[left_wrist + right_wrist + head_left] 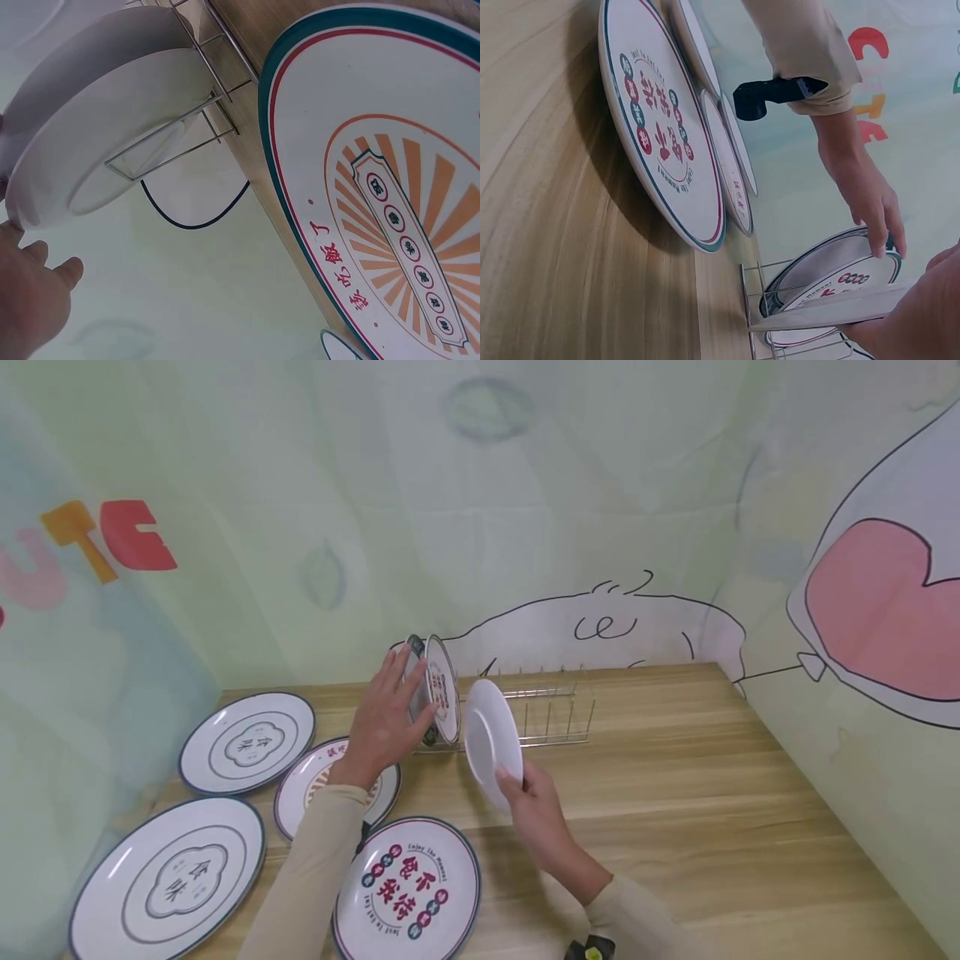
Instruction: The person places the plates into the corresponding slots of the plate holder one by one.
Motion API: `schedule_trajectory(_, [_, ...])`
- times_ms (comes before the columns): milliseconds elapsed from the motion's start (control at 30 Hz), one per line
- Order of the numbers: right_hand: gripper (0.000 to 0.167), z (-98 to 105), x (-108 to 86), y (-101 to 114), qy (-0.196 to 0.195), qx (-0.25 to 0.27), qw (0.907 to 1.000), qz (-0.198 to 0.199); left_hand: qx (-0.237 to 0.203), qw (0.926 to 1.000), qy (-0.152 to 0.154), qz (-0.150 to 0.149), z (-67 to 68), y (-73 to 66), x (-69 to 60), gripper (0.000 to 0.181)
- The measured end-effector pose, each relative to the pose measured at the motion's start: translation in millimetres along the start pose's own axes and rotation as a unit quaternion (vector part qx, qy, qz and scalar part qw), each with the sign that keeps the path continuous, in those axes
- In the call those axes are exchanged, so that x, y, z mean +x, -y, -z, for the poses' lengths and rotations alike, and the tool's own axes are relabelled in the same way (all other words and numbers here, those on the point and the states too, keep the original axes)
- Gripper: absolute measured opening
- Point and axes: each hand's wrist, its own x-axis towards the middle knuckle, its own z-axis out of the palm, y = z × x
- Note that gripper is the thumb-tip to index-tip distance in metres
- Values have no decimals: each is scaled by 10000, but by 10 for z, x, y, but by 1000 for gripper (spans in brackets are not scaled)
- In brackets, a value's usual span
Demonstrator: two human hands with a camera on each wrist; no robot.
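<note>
Two patterned plates (444,689) stand on edge at the left end of a wire dish rack (557,743). My left hand (386,718) touches them from the left, fingers extended near their upper rims; the left wrist view shows fingertips by the pale underside of a plate (112,142). With thumb and fingers my right hand (538,814) pinches the rim of a white plate (489,735), held nearly upright just right of those two. In the right wrist view that plate (832,311) appears edge-on, its lower edge close to the rack wires.
Several round plates lie on the wooden table: one with red characters (408,893) in front, an orange-rayed one (300,785) partly under the left forearm, and two grey-patterned ones (168,877) at left. A printed cloth (450,527) hangs behind the rack.
</note>
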Motion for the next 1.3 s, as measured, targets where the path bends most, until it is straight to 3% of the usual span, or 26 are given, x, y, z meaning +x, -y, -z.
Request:
schedule_trajectory(367, [37, -181, 190, -18, -295, 1, 9992, 273, -36, 9999, 38, 121, 12, 6, 19, 67])
schedule_trajectory(867, [35, -373, 437, 12, -526, -138, 9972, 504, 80, 9999, -84, 9, 19, 8, 10, 66])
schedule_trajectory(1300, [36, -496, 720, 42, -498, -386, 9951, 760, 43, 9997, -237, -100, 9, 18, 2, 65])
